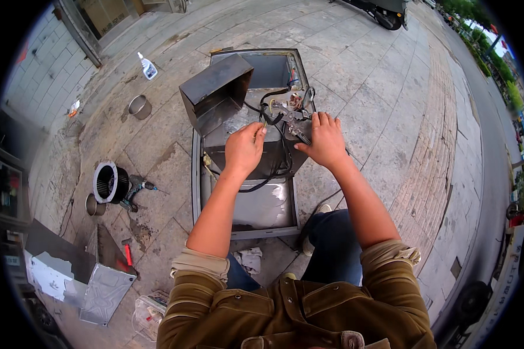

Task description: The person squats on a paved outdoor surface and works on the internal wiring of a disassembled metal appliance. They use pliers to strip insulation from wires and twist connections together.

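My left hand (pixel 244 149) is closed in a pinch on a thin yellow-green wire (pixel 265 124), above a greasy metal housing (pixel 215 139). My right hand (pixel 327 139) grips a metal wire stripper (pixel 296 115), its spread handles between thumb and fingers and its jaws pointing toward the left hand. Black cables (pixel 286 152) loop over the housing's top and down its near side. An open metal box section (pixel 218 87) rises at the far left of the housing. The exact tip of the wire is too small to make out.
On the paving to the left are a spray bottle (pixel 148 67), a metal cup (pixel 140 107), a black fan wheel (pixel 110 182), a cordless drill (pixel 135 191), a red-handled tool (pixel 127 253) and bent metal panels (pixel 106 291). A rag (pixel 249 259) lies near my feet. A scooter (pixel 387 17) stands far off.
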Demonstrator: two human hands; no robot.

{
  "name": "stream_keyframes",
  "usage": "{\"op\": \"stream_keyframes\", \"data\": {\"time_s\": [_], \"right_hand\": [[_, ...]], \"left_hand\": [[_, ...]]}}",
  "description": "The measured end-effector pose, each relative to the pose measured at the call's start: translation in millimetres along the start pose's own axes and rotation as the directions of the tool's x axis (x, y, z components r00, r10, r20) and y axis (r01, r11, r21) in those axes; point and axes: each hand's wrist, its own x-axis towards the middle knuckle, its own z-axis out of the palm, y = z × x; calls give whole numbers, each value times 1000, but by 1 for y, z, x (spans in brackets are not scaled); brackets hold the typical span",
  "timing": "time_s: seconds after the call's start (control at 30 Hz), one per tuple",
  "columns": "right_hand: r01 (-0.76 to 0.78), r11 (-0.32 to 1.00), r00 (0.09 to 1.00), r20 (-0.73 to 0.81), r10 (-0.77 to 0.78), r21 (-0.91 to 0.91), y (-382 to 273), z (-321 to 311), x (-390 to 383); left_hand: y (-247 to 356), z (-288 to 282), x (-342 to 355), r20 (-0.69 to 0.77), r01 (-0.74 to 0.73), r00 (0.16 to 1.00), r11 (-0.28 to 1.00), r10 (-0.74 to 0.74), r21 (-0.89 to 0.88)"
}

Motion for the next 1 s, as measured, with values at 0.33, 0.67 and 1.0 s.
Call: {"op": "stream_keyframes", "data": {"time_s": [0.33,0.67,1.0], "right_hand": [[-86,965,994,81,67,247,5,-20,1],[46,981,998,-55,-36,187,-33,-45,-46],[75,997,996,-41,-74,24,-51,-32,-5]], "left_hand": [[-8,-9,-1,19,137,991,978,-136,-157],[-16,-2,1,100,282,958,819,-268,-499],[-18,10,-6,-22,43,998,952,-52,-304]]}}
